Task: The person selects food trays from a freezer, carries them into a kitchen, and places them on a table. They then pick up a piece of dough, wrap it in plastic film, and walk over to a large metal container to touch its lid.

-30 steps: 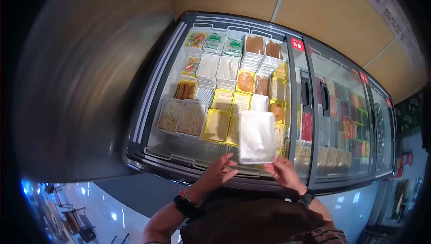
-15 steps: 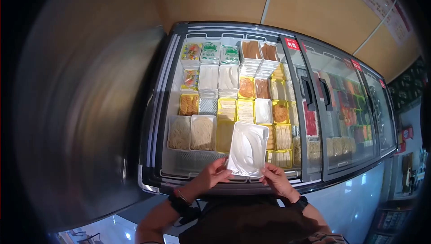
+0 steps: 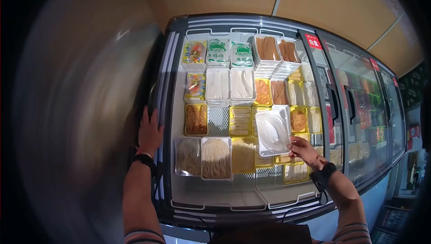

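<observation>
My right hand (image 3: 304, 150) grips the lower right corner of a white tray (image 3: 273, 132) with pale, smooth white contents. The tray hangs tilted over the yellow trays inside the open section of the display freezer. Part of another white tray (image 3: 281, 109) shows just behind it. My left hand (image 3: 150, 131) lies with fingers stretched on the freezer's left outer edge, holding nothing. Nearest to it inside are a yellow tray of brown twisted pieces (image 3: 196, 119) and a tray of pale noodles (image 3: 188, 155).
White trays (image 3: 218, 83) and green-printed packs (image 3: 218, 52) stand in stacks at the back left. Stacks of brown strips (image 3: 267, 48) stand to their right. Sliding glass doors with black handles (image 3: 333, 102) cover the right side. A large metallic surface (image 3: 85, 109) stands left of the freezer.
My left hand has let go of the white tray and moved left to the freezer's edge. My right hand has carried the tray farther in and to the right.
</observation>
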A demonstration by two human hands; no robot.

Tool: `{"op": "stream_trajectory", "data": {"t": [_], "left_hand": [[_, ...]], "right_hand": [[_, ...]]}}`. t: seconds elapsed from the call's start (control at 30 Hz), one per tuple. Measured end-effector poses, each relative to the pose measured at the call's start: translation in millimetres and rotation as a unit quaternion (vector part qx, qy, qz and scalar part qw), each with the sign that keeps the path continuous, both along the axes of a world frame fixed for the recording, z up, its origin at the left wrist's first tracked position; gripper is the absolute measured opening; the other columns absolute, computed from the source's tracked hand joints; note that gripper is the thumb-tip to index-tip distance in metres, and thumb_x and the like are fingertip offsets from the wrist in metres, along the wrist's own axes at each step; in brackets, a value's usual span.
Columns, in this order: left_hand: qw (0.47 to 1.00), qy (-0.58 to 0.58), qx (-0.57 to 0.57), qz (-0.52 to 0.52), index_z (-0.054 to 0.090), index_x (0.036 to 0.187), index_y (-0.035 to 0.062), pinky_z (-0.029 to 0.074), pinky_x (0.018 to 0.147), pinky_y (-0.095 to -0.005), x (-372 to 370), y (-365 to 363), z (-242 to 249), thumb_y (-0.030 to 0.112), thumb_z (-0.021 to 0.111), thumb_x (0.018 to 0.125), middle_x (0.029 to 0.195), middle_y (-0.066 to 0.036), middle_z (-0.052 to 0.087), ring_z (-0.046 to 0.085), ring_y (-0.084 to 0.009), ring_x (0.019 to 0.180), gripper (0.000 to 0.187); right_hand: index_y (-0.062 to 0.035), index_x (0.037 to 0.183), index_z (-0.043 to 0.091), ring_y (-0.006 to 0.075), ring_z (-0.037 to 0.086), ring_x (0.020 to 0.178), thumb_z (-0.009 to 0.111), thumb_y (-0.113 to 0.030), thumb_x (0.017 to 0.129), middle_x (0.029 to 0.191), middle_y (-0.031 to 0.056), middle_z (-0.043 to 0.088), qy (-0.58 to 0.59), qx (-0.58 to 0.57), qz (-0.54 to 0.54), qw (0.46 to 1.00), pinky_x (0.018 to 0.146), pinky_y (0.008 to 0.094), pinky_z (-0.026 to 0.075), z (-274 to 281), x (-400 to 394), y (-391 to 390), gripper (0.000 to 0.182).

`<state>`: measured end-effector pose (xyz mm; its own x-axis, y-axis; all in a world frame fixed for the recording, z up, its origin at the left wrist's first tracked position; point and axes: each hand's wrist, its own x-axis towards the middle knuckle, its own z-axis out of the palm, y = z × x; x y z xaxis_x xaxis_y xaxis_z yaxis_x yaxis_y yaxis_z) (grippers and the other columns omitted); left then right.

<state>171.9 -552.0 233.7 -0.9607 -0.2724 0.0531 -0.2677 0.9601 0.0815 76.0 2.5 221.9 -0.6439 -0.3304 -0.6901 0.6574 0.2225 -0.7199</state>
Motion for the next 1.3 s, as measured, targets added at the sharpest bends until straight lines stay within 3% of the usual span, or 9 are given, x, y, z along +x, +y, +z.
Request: {"op": "stream_trajectory", "data": {"t": [0.07, 0.17, 0.3, 0.4, 0.67, 1.1, 1.2, 1.27, 1.3], "left_hand": [[1.0, 0.016, 0.003, 0.015, 0.037, 0.139, 0.0131, 0.04, 0.102, -0.0447, -8, -8, -10, 0.019, 0.065, 0.083, 0.148, -0.022, 0.022, 0.039, -0.042, 0.126, 0.062], [0.999, -0.01, -0.009, 0.037, 0.037, 0.139, 0.0133, 0.039, 0.104, -0.0429, -12, -3, -6, 0.019, 0.062, 0.086, 0.148, -0.022, 0.022, 0.039, -0.0408, 0.127, 0.06], [0.996, -0.027, -0.064, 0.047, 0.043, 0.136, 0.0133, 0.039, 0.105, -0.0426, -15, -7, -17, 0.018, 0.061, 0.087, 0.149, -0.019, 0.023, 0.038, -0.039, 0.129, 0.053], [0.999, -0.009, 0.0, 0.043, 0.047, 0.133, 0.011, 0.038, 0.106, -0.0409, -17, -2, -3, 0.012, 0.062, 0.085, 0.15, -0.017, 0.022, 0.038, -0.038, 0.13, 0.05], [0.999, 0.042, 0.014, 0.017, 0.051, 0.129, 0.0087, 0.043, 0.101, -0.0405, -15, -4, -6, 0.005, 0.064, 0.081, 0.149, -0.018, 0.024, 0.043, -0.0391, 0.125, 0.049], [0.999, 0.023, 0.026, 0.03, 0.051, 0.129, 0.01, 0.041, 0.102, -0.0395, -17, -5, -8, 0.006, 0.062, 0.083, 0.149, -0.016, 0.025, 0.044, -0.0377, 0.123, 0.048], [0.999, 0.032, 0.008, 0.019, 0.05, 0.129, 0.0101, 0.041, 0.101, -0.04, -17, -5, -9, 0.006, 0.062, 0.083, 0.149, -0.016, 0.027, 0.044, -0.0375, 0.123, 0.048], [0.999, 0.029, 0.005, 0.021, 0.05, 0.13, 0.0104, 0.041, 0.101, -0.0399, -17, -6, -10, 0.006, 0.062, 0.083, 0.148, -0.016, 0.027, 0.044, -0.0375, 0.123, 0.048], [0.999, 0.026, 0.001, 0.021, 0.05, 0.13, 0.0108, 0.041, 0.101, -0.0399, -18, -6, -9, 0.006, 0.062, 0.083, 0.148, -0.016, 0.027, 0.044, -0.0374, 0.124, 0.049]], "right_hand": [[0.0015, 0.133, 0.043, 0.0138, 0.059, 0.077, 0.07, -0.019, 0.086, 0.096, 0.006, 0.059, -0.022, 0.007, 0.007, 1.0, 0.073, 0.0273, 0.053, -15, -15, -32, 0.058], [-0.0002, 0.122, 0.054, 0.0087, 0.058, 0.073, 0.069, -0.023, 0.087, 0.091, 0.001, 0.059, -0.112, -0.098, 0.034, 0.988, 0.069, 0.0254, 0.051, -61, -38, -75, 0.045], [-0.0014, 0.119, 0.056, 0.0093, 0.059, 0.073, 0.069, -0.028, 0.086, 0.089, 0.001, 0.061, -0.125, -0.124, 0.03, 0.984, 0.068, 0.0257, 0.05, -113, -58, -111, 0.045], [-0.0016, 0.119, 0.056, 0.0091, 0.058, 0.072, 0.069, -0.029, 0.086, 0.088, 0.0005, 0.06, -0.127, -0.08, 0.029, 0.988, 0.065, 0.024, 0.049, -129, -67, -126, 0.044], [-0.0014, 0.116, 0.057, 0.0101, 0.06, 0.076, 0.068, -0.026, 0.087, 0.09, 0.0016, 0.06, -0.13, -0.037, 0.124, 0.983, 0.069, 0.0238, 0.053, -164, -85, -168, 0.04], [0.0021, 0.11, 0.058, 0.0173, 0.066, 0.084, 0.066, -0.014, 0.087, 0.094, 0.0103, 0.064, -0.144, -0.08, 0.161, 0.973, 0.074, 0.0256, 0.055, -230, -69, -222, 0.029], [0.003, 0.117, 0.055, 0.018, 0.066, 0.081, 0.072, -0.015, 0.081, 0.095, 0.0102, 0.063, -0.09, -0.095, 0.201, 0.971, 0.072, 0.03, 0.056, -229, -66, -224, 0.044], [0.0024, 0.11, 0.057, 0.0237, 0.066, 0.082, 0.079, -0.019, 0.071, 0.093, 0.015, 0.064, 0.246, 0.056, 0.332, 0.909, 0.072, 0.0353, 0.054, -214, -63, -229, 0.05], [0.0024, 0.11, 0.057, 0.0237, 0.066, 0.082, 0.079, -0.019, 0.071, 0.093, 0.015, 0.064, 0.244, 0.057, 0.33, 0.91, 0.072, 0.0353, 0.054, -211, -63, -231, 0.05]]}}
